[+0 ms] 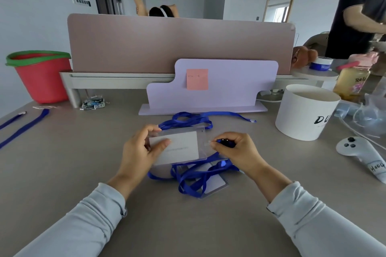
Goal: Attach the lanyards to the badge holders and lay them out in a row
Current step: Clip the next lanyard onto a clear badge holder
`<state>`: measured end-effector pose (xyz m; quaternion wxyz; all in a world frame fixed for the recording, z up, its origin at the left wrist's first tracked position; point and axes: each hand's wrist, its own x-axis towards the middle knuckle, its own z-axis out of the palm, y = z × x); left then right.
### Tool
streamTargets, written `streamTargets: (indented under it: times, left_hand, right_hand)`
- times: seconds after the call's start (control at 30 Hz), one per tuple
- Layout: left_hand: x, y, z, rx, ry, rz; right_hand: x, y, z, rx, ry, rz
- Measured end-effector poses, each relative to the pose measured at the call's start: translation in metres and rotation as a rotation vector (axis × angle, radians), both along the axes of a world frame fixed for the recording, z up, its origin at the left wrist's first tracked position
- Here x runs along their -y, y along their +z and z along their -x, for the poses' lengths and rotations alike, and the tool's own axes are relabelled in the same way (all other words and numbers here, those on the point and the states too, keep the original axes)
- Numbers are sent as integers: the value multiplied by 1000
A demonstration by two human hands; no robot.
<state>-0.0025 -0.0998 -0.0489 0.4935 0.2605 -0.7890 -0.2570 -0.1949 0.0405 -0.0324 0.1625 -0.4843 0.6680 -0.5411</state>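
Note:
My left hand holds a clear badge holder with a white card inside, lifted just above the grey desk. My right hand pinches the clip end of a blue lanyard against the holder's right edge. That lanyard's strap lies in loops below, over another badge holder flat on the desk. A further blue lanyard lies tangled behind the held holder, its clip end at the right. More blue lanyards stretch along the desk's far left.
A lilac stand with a pink sticky note sits behind the work area. A white round tub and a white controller are at the right, a red bucket at the back left. One person stands at the far right.

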Motion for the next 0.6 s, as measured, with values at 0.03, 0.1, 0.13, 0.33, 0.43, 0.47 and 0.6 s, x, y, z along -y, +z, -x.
streamTargets:
  times: [0.03,0.1,0.13,0.33,0.43,0.47,0.6]
  left_hand:
    - [0,-1,-1,16,5,38]
    - [-1,-1,-3,48,1,109]
    - [-1,-1,-3,67,-11,155]
    - [5,-4,-4,52,-23,228]
    - [9,-5,-5,59,-3,233]
    - [10,-6,-5,57,8,232]
    - [7,-5,-6,72,51,365]
  right_hand:
    - [0,-1,-1,-18,-18,21]
    - [1,-3,-3,-41,-55,79]
    - [1,-2,-5,-36,-74,113]
    - [-4,5,-7,3,0,73]
    - [-4,6,-7,-26,88,-39]
    - [-4,5,-7,-30,109,-58]
    - [-4,4,-7,5,48,25]
